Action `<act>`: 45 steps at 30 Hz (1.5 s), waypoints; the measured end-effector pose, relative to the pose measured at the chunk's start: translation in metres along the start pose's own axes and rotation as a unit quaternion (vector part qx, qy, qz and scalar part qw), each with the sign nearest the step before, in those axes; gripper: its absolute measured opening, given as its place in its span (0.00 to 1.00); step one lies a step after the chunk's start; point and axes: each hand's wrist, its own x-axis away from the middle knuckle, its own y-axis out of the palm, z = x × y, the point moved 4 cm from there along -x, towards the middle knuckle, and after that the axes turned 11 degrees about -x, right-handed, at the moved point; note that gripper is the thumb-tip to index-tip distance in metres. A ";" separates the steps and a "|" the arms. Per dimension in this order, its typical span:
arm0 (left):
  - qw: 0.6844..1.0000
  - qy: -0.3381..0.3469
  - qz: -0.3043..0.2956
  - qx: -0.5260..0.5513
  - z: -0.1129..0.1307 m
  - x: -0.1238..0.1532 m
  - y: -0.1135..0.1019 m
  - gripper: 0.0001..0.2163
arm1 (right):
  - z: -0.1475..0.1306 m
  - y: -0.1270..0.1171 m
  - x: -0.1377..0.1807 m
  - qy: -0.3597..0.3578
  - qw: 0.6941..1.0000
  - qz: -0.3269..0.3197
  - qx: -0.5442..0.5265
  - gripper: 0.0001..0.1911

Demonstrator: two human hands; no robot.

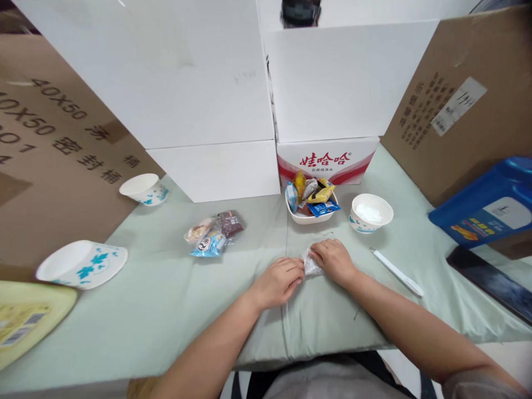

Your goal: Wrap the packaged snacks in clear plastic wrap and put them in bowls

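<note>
Between my two hands, a small crinkled clear plastic bag (311,266) lies on the cloth-covered table. My left hand (278,281) has its fingers bent and closed at the left edge of the bag. From the other side, my right hand (333,260) pinches the bag's right edge; its fingertips are partly hidden. What the bag holds, if anything, I cannot make out. Just beyond the hands stands a white bowl (310,219) filled with several wrapped snacks (322,194). To the right of it is a paper bowl (371,213) with white material inside.
A white pen-shaped cutter (397,272) lies right of my right hand, near a dark phone (490,282) and a blue bottle (486,202). Packaged snacks (214,233) lie to the left. Paper bowls (83,265) lean by the left carton (54,138). White boxes (211,172) wall the back.
</note>
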 end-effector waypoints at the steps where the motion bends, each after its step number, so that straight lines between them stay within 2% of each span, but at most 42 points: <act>1: 1.000 0.000 0.028 -0.012 0.002 0.000 -0.001 0.09 | -0.001 0.001 0.000 -0.001 1.000 0.002 0.010 0.11; 3: 0.997 0.009 0.058 -0.044 0.007 -0.001 -0.001 0.12 | -0.004 0.001 0.000 -0.007 1.000 0.005 0.020 0.12; 4: 0.997 0.018 0.051 -0.059 0.009 -0.002 0.002 0.13 | -0.004 0.001 0.000 -0.010 1.000 0.006 0.021 0.12; 7: 0.996 0.023 -0.026 -0.078 0.010 -0.004 0.013 0.13 | 0.000 -0.003 -0.002 -0.003 1.000 0.012 0.020 0.12; 9: 0.996 0.006 -0.061 -0.070 0.006 -0.004 0.018 0.11 | 0.009 -0.011 -0.003 0.028 0.998 0.039 0.030 0.11; 11: 0.996 -0.004 -0.072 -0.057 0.003 -0.004 0.019 0.11 | 0.016 -0.023 -0.001 0.048 0.995 0.086 0.023 0.11; 13: 0.996 -0.004 -0.072 -0.048 0.002 -0.003 0.019 0.12 | 0.013 -0.032 0.002 0.010 0.993 0.110 -0.033 0.10; 14: 0.997 -0.002 -0.070 -0.045 0.001 -0.003 0.018 0.13 | 0.008 -0.033 0.004 -0.033 0.992 0.098 -0.073 0.10; 17: 0.998 -0.010 -0.041 -0.037 0.000 -0.002 0.015 0.13 | -0.013 -0.026 0.010 -0.137 0.976 0.007 -0.167 0.11; 19: 0.999 -0.034 -0.007 -0.041 -0.003 -0.002 0.011 0.10 | -0.021 -0.018 0.012 -0.147 0.972 -0.032 -0.179 0.11; 21: 0.997 -0.054 0.015 -0.049 -0.006 -0.001 0.008 0.07 | -0.025 -0.012 0.010 -0.141 0.975 -0.037 -0.167 0.09; 24: 0.997 -0.057 0.013 -0.052 -0.009 0.001 0.007 0.06 | -0.026 -0.008 0.008 -0.148 0.979 -0.036 -0.137 0.07; 26: 0.998 -0.051 0.007 -0.046 -0.010 0.002 0.007 0.07 | -0.024 -0.012 0.006 -0.153 0.980 -0.037 -0.119 0.09; 28: 0.998 -0.048 0.005 -0.035 -0.012 0.003 0.008 0.08 | -0.016 -0.029 0.005 -0.144 0.983 -0.009 -0.114 0.11; 30: 0.999 -0.049 0.005 -0.022 -0.014 0.004 0.009 0.08 | 0.000 -0.061 0.002 -0.107 0.987 0.067 -0.102 0.12; 32: 0.998 -0.053 -0.001 -0.013 -0.016 0.004 0.010 0.08 | 0.023 -0.099 -0.002 -0.035 0.986 0.155 -0.048 0.13; 33: 0.998 -0.056 -0.005 -0.011 -0.017 0.004 0.010 0.08 | 0.037 -0.116 -0.006 0.027 0.984 0.176 0.000 0.14; 34: 0.998 -0.058 -0.009 -0.010 -0.017 0.004 0.010 0.08 | 0.052 -0.130 -0.012 0.098 0.979 0.169 0.050 0.14; 35: 0.998 -0.061 -0.013 -0.011 -0.017 0.003 0.010 0.08 | 0.068 -0.139 -0.019 0.175 0.972 0.126 0.094 0.15; 37: 0.998 -0.064 -0.018 -0.012 -0.017 0.003 0.011 0.09 | 0.099 -0.140 -0.033 0.298 0.945 -0.045 0.128 0.16; 39: 0.998 -0.067 -0.017 -0.010 -0.017 0.002 0.012 0.09 | 0.118 -0.132 -0.047 0.330 0.924 -0.158 0.111 0.13; 40: 0.998 -0.065 -0.015 -0.008 -0.017 0.002 0.013 0.08 | 0.125 -0.125 -0.055 0.328 0.919 -0.193 0.097 0.10; 43: 0.998 -0.067 0.012 -0.016 -0.021 0.003 0.010 0.07 | 0.135 -0.107 -0.070 0.313 0.915 -0.246 0.070 0.06; 45: 0.988 -0.118 0.069 -0.068 -0.030 0.005 0.001 0.08 | 0.138 -0.100 -0.074 0.309 0.913 -0.257 0.064 0.04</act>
